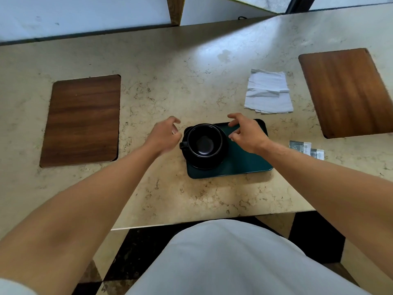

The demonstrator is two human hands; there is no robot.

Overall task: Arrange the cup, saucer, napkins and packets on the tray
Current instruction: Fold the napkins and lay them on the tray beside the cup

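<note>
Cup (pixel 204 142) and saucer (pixel 192 160) sit on the tray's (pixel 244 165) left end, so with left hand (pixel 164 135) and right hand (pixel 247 133) both empty and loosely spread, you should reach far right for the napkins (pixel 268 92).

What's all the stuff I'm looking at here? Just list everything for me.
tray: one, dark green, on the counter in the middle
saucer: one, black, on the tray's left part, overhanging its left edge
cup: one, black, upright and empty, on the saucer, handle to the left
napkins: a small stack, white, on the counter beyond the tray to the right
packets: two as far as I can tell, grey and white, on the counter right of the tray
wooden boards: two, brown, set at far left and far right
counter: one, beige marble
left hand: open, left of the cup
right hand: open, above the tray
</note>
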